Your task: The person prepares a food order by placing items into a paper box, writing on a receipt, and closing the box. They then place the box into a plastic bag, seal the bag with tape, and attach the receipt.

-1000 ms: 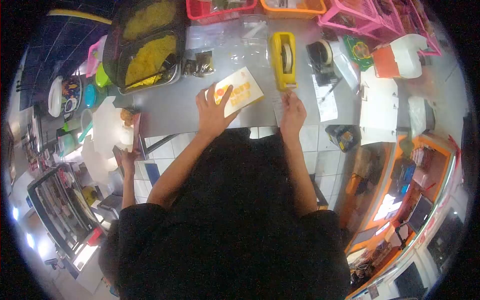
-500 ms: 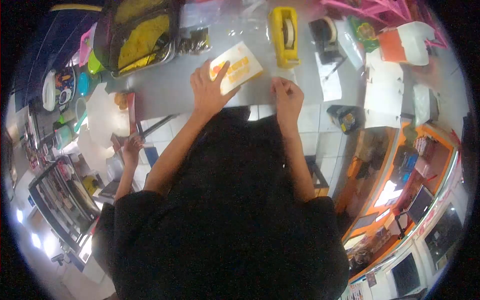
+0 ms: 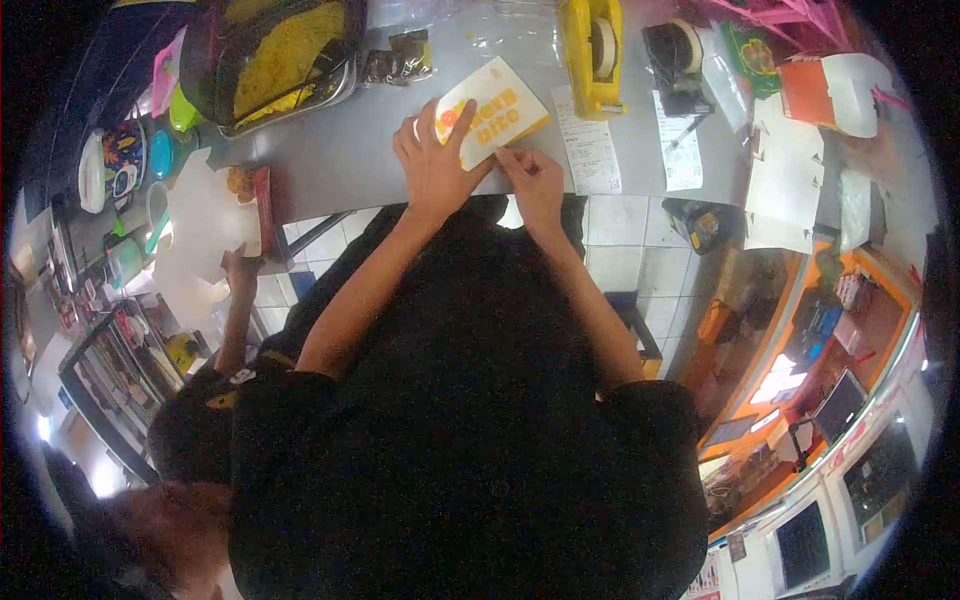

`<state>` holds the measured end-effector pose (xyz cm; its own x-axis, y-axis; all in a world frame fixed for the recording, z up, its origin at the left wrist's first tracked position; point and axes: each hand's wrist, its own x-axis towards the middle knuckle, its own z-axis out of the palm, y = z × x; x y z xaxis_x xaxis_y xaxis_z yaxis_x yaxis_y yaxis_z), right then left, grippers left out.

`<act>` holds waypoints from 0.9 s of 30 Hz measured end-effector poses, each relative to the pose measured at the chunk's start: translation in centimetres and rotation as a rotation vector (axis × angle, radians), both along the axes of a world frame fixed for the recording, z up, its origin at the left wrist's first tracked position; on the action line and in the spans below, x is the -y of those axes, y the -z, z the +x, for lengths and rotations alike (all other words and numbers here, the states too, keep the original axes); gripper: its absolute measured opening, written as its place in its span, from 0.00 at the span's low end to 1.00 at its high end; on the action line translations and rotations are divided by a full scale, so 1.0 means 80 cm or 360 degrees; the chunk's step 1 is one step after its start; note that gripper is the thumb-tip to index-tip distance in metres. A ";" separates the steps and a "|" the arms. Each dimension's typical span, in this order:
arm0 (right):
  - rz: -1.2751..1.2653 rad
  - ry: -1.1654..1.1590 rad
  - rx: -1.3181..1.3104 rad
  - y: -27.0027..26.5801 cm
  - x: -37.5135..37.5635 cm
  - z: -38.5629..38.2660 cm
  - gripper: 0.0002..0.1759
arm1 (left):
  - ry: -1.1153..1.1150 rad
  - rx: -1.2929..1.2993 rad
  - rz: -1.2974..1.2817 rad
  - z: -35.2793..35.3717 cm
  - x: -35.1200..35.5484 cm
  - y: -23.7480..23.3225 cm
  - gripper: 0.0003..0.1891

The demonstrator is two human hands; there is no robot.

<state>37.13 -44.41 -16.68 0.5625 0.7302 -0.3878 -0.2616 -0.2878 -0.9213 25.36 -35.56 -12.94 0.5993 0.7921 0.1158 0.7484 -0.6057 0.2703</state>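
My left hand [image 3: 437, 165] lies over the left part of a closed white cardboard food box [image 3: 512, 92] with orange lettering, gripping it against the grey table. The fingers are spread across the lid and the thumb is by the near edge. At the box's near right corner, my right hand [image 3: 537, 188] pinches thumb and fingertips together, touching the edge; anything held there is too small to make out. A yellow tape dispenser [image 3: 579, 60] stands beyond and to the right of the box. Beside my right hand lies a printed receipt [image 3: 590, 150].
A second receipt [image 3: 684, 160], a black tape dispenser [image 3: 672, 80] and an unfolded white box [image 3: 785, 175] are on the right. Small dark sachets [image 3: 400, 60] lie near a black container [image 3: 345, 85] of yellow food. At left, another person's hand [image 3: 240, 272] touches an open white box [image 3: 210, 215].
My right hand has moved left from near the yellow dispenser to the box's near corner. The view has shifted a little, bringing both receipts into clearer sight. The other person's arm has also moved.
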 end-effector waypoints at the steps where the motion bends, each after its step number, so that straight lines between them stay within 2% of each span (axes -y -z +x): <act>1: -0.0102 -0.0002 0.0083 -0.002 -0.001 -0.001 0.22 | -0.0004 -0.0009 -0.0013 -0.001 -0.001 0.002 0.41; 2: -0.0204 0.0000 0.0165 -0.005 -0.002 -0.002 0.21 | -0.0005 -0.0019 -0.0025 -0.002 -0.001 0.005 0.41; 5: -0.0024 0.0088 0.0222 0.010 -0.004 -0.007 0.20 | -0.0008 -0.0047 -0.0038 -0.002 -0.003 0.007 0.40; 8: -0.0187 -0.0062 0.0288 -0.012 0.004 0.006 0.20 | 0.0007 -0.0051 -0.0034 -0.001 -0.001 0.001 0.40; 13: -0.0208 -0.0200 0.0353 0.018 0.009 0.011 0.21 | 0.0016 -0.0032 -0.0028 0.000 -0.003 -0.002 0.40; 15: -0.0286 -0.0283 0.0378 0.007 0.001 0.015 0.21 | 0.0015 -0.0018 -0.0018 0.000 -0.005 -0.003 0.41; 17: -0.0467 -0.0456 0.0409 -0.009 -0.004 0.027 0.21 | 0.0045 -0.0023 -0.0190 -0.002 -0.020 -0.013 0.42; 21: -0.0204 -0.0413 0.0197 0.058 0.003 0.028 0.14 | 0.0034 0.0229 -0.0761 0.000 -0.080 0.007 0.45; 22: -0.0176 -0.0449 0.0172 0.067 0.004 0.029 0.11 | 0.0109 -0.0001 -0.0692 0.007 -0.099 0.017 0.43; 23: -0.0145 -0.0483 0.0149 0.080 0.003 0.030 0.09 | 0.0207 -0.0072 -0.0819 0.011 -0.120 0.025 0.41; 25: -0.0169 -0.0538 0.0206 0.155 0.007 0.028 0.06 | 0.0410 -0.0214 -0.1067 0.018 -0.147 0.036 0.38; 26: -0.0209 -0.0593 0.0190 0.156 0.003 0.036 0.07 | 0.0298 -0.0229 -0.1307 0.026 -0.151 0.030 0.37; 27: -0.0250 -0.0650 0.0175 0.134 -0.005 0.042 0.08 | 0.0232 -0.0292 -0.1345 0.034 -0.151 0.028 0.40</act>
